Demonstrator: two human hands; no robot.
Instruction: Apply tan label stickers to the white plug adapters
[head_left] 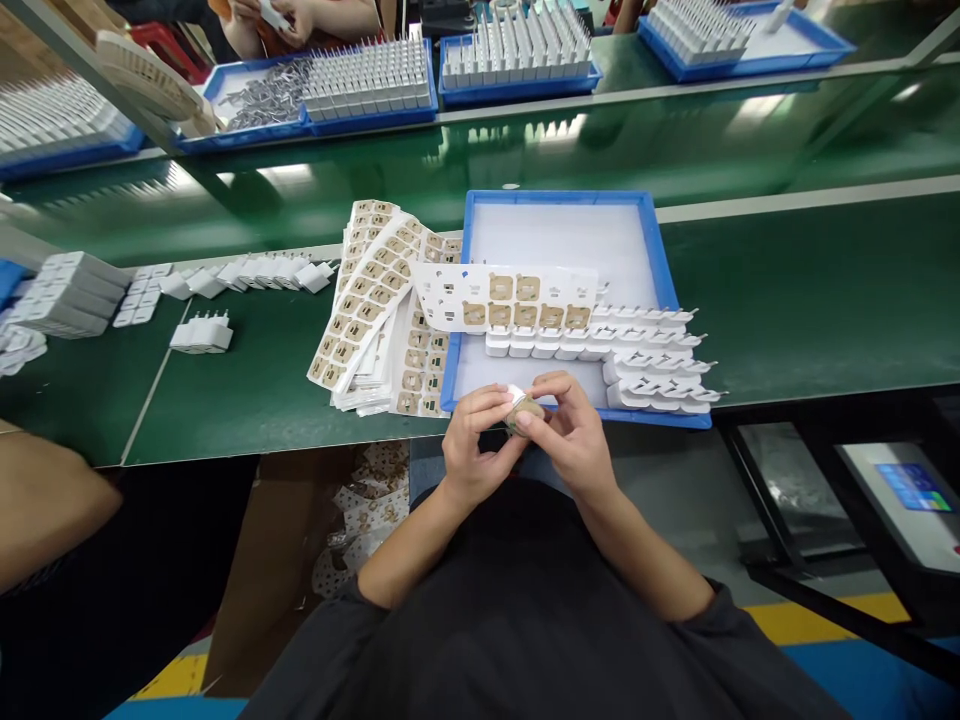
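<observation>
In front of my body, my left hand [480,440] and my right hand [568,430] both grip a small white plug adapter [519,398]. A tan sticker [528,412] covers part of its face, under my right thumb. Much of the adapter is hidden by my fingers. Just beyond my hands is a blue-rimmed tray [562,198] with rows of white plug adapters [660,392], pins pointing right. A partly used sticker sheet [517,298] lies across the tray and the adapters.
Stacked sticker sheets [367,300] lie left of the tray. More adapters [201,334] stand farther left, near a co-worker's arm [52,500]. A cardboard box [262,570] with scrap sheets is below the table edge. Trays of white parts [517,50] line the far side.
</observation>
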